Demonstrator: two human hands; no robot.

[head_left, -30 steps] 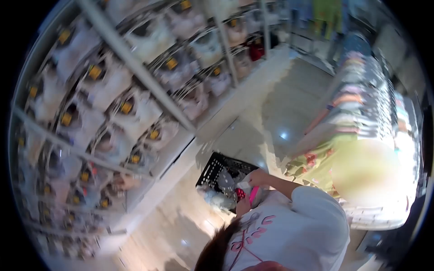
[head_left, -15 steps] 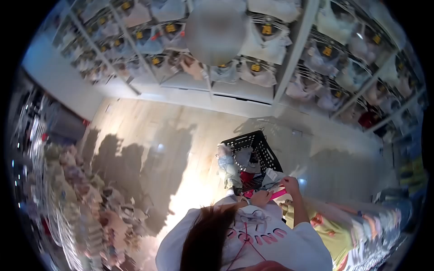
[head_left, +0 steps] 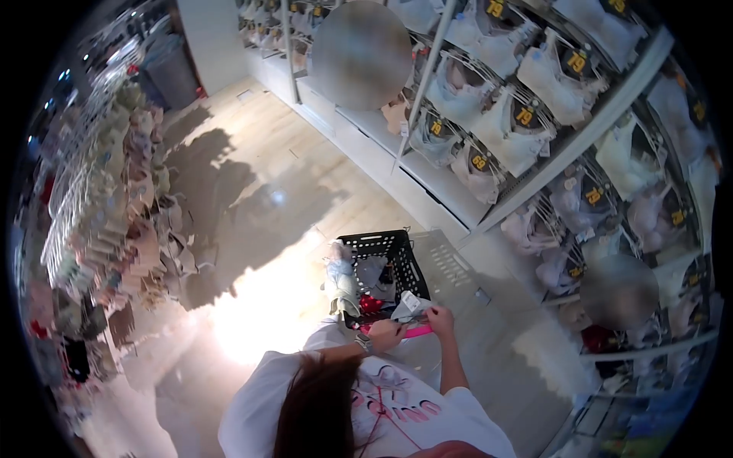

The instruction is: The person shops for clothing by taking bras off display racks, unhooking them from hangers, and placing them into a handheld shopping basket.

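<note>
A black perforated shopping basket (head_left: pixel 379 238) is in front of my body, with a pink handle (head_left: pixel 419 331) along its near side. My left hand (head_left: pixel 386 334), with a watch on the wrist, is closed at the near rim beside the handle; what its fingers grip is hidden. My right hand (head_left: pixel 440 319) is closed, pinching the edge of a pale item (head_left: pixel 411 304) with a small printed mark, over the basket's near right corner. Inside lie a grey garment (head_left: pixel 372 271) and something red (head_left: pixel 370 304). A pale, bunched bundle (head_left: pixel 340 278) hangs over the left rim.
Wall racks of hanging bras (head_left: pixel 508 130) with yellow-numbered price signs (head_left: pixel 524 116) run along the far and right sides. A rack of hanging underwear (head_left: pixel 130 206) stands on the left. Pale wooden floor (head_left: pixel 305 164) lies between. Two round areas of the view are blurred.
The view has turned to the right, bringing the wall racks closer to the right side. Basket and hands appear farther left. Both hands stay closed near the basket's near rim.
</note>
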